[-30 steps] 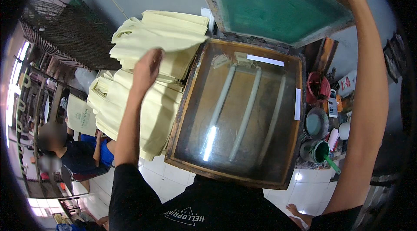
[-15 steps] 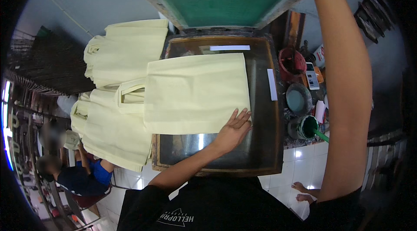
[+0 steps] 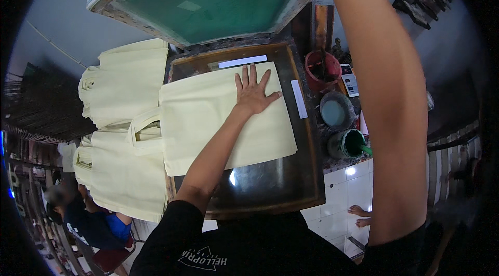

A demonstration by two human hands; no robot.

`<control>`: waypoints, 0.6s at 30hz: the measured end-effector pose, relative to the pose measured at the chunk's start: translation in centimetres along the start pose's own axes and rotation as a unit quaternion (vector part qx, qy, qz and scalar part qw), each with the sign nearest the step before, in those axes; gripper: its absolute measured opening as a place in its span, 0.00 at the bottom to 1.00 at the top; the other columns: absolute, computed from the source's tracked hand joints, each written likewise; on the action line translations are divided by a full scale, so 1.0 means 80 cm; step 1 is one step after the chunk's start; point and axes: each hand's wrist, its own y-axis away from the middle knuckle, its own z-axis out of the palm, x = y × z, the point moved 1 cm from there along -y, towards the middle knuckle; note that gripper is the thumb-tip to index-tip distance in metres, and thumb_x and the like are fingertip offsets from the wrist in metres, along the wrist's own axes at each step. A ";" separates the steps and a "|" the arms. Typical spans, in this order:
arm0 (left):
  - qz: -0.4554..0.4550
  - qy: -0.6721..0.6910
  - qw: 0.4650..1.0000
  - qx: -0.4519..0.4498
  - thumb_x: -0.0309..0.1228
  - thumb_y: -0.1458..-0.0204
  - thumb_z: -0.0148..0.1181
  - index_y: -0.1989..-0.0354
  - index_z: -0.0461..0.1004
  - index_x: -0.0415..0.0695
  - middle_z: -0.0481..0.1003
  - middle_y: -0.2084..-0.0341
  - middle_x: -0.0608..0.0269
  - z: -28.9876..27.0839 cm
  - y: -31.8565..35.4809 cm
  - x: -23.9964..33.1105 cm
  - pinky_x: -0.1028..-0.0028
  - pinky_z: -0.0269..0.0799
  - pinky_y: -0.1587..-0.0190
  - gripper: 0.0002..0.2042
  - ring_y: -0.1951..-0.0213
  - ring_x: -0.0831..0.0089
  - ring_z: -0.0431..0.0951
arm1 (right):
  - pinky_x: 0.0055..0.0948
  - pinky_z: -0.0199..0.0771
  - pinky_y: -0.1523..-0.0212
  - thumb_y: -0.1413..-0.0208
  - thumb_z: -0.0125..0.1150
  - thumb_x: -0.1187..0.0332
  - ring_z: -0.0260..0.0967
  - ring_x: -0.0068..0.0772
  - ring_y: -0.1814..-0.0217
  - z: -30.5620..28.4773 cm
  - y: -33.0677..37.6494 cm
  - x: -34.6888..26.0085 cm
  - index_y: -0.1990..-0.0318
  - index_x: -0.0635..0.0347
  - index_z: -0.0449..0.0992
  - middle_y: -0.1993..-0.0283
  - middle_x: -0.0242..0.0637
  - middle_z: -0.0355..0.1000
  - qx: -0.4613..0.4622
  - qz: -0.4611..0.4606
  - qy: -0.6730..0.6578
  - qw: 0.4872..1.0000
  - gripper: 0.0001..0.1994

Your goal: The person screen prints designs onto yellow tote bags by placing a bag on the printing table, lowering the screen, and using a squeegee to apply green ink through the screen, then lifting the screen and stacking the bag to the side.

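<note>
A pale cream tote bag lies on a dark glass-topped printing board, its handle loop hanging off to the left. My left hand presses flat on the bag's upper right part, fingers spread. Above the board, a framed green printing screen stands tilted up. My right arm reaches up along the right side toward the screen's right corner; the hand itself is beyond the top edge of the picture. Two white strips, one along the bag's top edge and one to its right, mark the board.
Stacks of cream bags lie left of the board. On the right stand a red bucket, a grey bowl, a pot of green ink and a phone. Another person sits at lower left; bare feet show on the tiles.
My left hand has moved from the bag's lower right corner up to its upper right part, fingers spreading wider. The whole view has shifted, with the screen still raised.
</note>
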 end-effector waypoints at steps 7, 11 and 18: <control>0.014 -0.007 0.996 -0.087 0.70 0.51 0.56 0.24 0.54 0.57 0.41 0.24 0.39 -0.011 -0.030 0.021 0.41 0.28 0.25 0.48 0.23 0.39 0.32 | 0.44 0.77 0.51 0.47 0.68 0.58 0.79 0.54 0.55 0.010 -0.011 0.017 0.59 0.62 0.86 0.58 0.54 0.81 -0.003 -0.019 0.030 0.999 0.16; 0.013 0.006 0.997 -0.070 0.70 0.52 0.57 0.24 0.54 0.57 0.41 0.24 0.39 0.001 -0.034 0.031 0.41 0.29 0.26 0.49 0.23 0.39 0.33 | 0.45 0.77 0.52 0.46 0.65 0.60 0.78 0.55 0.54 0.016 -0.017 0.019 0.61 0.59 0.87 0.58 0.52 0.81 0.005 -0.023 0.017 1.000 0.14; 0.008 -0.005 0.997 -0.076 0.71 0.54 0.59 0.24 0.53 0.54 0.43 0.25 0.39 -0.001 -0.039 0.045 0.41 0.28 0.26 0.51 0.23 0.39 0.33 | 0.46 0.77 0.51 0.47 0.64 0.60 0.78 0.57 0.54 0.019 -0.021 0.027 0.61 0.60 0.87 0.57 0.54 0.80 0.023 -0.038 0.039 0.998 0.14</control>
